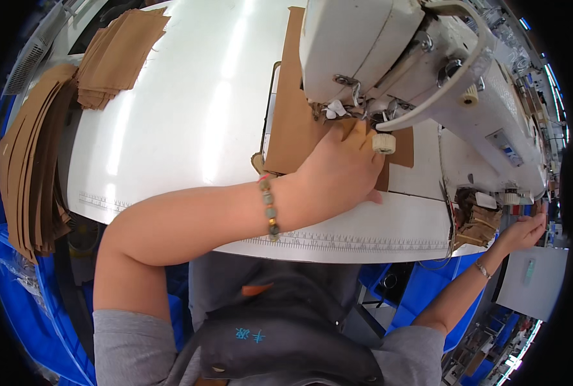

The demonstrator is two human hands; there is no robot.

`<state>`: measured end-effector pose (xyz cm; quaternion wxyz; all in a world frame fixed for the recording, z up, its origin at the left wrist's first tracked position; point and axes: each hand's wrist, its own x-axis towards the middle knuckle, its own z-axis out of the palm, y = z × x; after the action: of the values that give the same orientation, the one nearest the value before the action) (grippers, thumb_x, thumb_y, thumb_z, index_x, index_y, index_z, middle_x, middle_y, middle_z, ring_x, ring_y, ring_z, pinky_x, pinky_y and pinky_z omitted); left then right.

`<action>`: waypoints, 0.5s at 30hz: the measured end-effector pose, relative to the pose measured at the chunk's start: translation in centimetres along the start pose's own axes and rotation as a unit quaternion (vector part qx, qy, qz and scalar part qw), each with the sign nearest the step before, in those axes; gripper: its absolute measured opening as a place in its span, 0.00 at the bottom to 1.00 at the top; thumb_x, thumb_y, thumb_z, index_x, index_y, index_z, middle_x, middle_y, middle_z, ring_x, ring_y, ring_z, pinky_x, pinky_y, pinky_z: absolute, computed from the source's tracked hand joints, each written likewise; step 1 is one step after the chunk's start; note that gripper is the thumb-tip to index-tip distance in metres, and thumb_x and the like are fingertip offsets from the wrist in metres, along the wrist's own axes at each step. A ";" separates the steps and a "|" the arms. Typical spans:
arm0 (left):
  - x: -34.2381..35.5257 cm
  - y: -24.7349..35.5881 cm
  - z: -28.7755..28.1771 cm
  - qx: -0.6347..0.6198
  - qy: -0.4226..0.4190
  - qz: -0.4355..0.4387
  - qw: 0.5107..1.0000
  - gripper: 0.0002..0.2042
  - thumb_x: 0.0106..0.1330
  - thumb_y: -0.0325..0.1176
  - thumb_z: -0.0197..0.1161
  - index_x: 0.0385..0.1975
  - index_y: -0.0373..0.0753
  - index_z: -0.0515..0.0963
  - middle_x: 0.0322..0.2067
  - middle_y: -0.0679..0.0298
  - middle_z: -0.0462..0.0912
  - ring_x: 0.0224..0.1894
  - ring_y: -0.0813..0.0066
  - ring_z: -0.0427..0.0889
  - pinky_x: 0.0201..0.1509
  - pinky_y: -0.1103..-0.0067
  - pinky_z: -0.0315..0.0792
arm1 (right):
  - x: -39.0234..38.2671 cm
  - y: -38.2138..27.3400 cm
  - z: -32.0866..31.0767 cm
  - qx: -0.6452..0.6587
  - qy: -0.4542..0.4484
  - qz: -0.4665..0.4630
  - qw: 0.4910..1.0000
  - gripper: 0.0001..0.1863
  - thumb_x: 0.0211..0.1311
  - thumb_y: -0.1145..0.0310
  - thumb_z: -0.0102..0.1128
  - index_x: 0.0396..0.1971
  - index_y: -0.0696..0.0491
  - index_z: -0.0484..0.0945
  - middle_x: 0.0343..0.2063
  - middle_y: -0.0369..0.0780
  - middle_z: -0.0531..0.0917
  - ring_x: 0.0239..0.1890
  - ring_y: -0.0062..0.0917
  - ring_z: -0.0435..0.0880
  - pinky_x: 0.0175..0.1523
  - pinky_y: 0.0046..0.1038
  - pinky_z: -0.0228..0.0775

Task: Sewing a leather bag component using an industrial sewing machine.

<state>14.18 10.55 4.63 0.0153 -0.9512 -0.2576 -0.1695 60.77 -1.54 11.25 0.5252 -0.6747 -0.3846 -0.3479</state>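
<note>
My left hand (338, 164), with a beaded bracelet (268, 207) at its wrist, lies on a brown fabric piece (291, 135) under the head of a white sewing machine (357, 45). Its thumb is spread toward me. The other fingers reach toward the needle area, with their tips partly hidden by the machine head and a cream knob (384, 143). Far to the right, my right hand (526, 231) is raised by the machine's right end with fingers stretched out. Whether it touches the machine is unclear.
Stacked brown fabric pieces (122, 55) lie at the table's far left. Another thick bundle of brown pieces (29, 161) hangs over the left edge. A ruler strip (364, 244) runs along the front edge. Brown scraps (476, 225) sit beside the machine; blue bins (26, 296) stand below.
</note>
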 end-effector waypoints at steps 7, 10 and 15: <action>-5.1 -0.6 -2.1 -0.085 0.004 0.055 0.995 0.36 0.58 0.61 0.70 0.54 0.32 0.82 0.58 0.54 0.84 0.57 0.56 0.85 0.65 0.64 0.76 | -7.2 -15.1 1.6 0.187 -0.265 -0.302 0.897 0.13 0.77 0.72 0.53 0.39 0.65 0.84 0.36 0.49 0.89 0.31 0.30 0.86 0.37 0.28 0.77; -8.4 -2.3 -3.8 -0.076 0.020 0.065 0.995 0.32 0.58 0.59 0.73 0.50 0.35 0.85 0.53 0.57 0.88 0.56 0.58 0.87 0.60 0.66 0.81 | -10.9 -19.8 3.9 0.210 -0.407 -0.371 0.808 0.07 0.58 0.71 0.74 0.34 0.51 0.84 0.34 0.40 0.88 0.33 0.34 0.88 0.37 0.34 0.80; -8.9 -3.9 -4.4 -0.062 0.023 0.075 0.995 0.23 0.58 0.50 0.76 0.48 0.40 0.87 0.47 0.63 0.91 0.54 0.61 0.89 0.54 0.69 0.84 | -15.6 -25.2 7.1 0.204 -0.474 -0.391 0.762 0.18 0.55 0.59 0.76 0.42 0.51 0.83 0.43 0.39 0.83 0.44 0.34 0.85 0.46 0.33 0.79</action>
<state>3.67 9.16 5.62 -0.0247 -0.9628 -0.1740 -0.2055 31.75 6.88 7.27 0.2194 -0.4213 -0.8770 -0.0717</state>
